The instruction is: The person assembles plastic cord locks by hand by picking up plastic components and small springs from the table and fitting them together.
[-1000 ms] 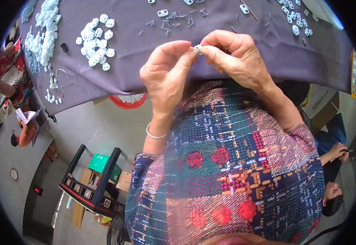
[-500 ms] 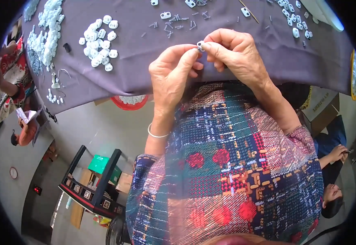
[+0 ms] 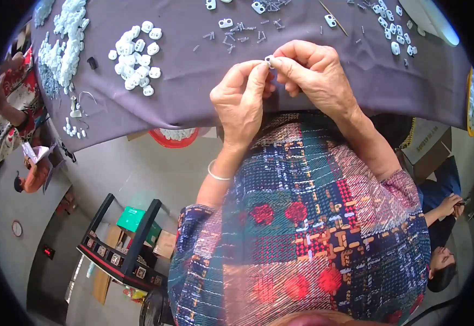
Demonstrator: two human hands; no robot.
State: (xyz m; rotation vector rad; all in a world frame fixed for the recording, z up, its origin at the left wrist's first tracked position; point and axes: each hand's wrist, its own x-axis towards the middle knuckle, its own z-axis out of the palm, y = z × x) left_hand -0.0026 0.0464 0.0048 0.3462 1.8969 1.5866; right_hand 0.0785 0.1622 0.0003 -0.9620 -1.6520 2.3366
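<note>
Between my fingertips, just above the near edge of the cloth, is a small white plastic cord lock with a dark hole. My left hand pinches its lower left side, thumb against fingers. From the right, my right hand grips it between thumb and index finger, the other fingers curled beneath. Much of the piece is covered by the fingertips. Beyond the hands lie loose small metal springs and a two-holed white cord lock. A heap of white cord-lock pieces spreads out to the left.
A dark cloth-covered table carries larger white piles at far left, more pieces at right and a thin wooden stick. A red basin stands below the table edge. Another person sits at right.
My left hand has shifted slightly right and turned more upright, closer to my right hand. Both hands still pinch the cord lock. The view has moved slightly.
</note>
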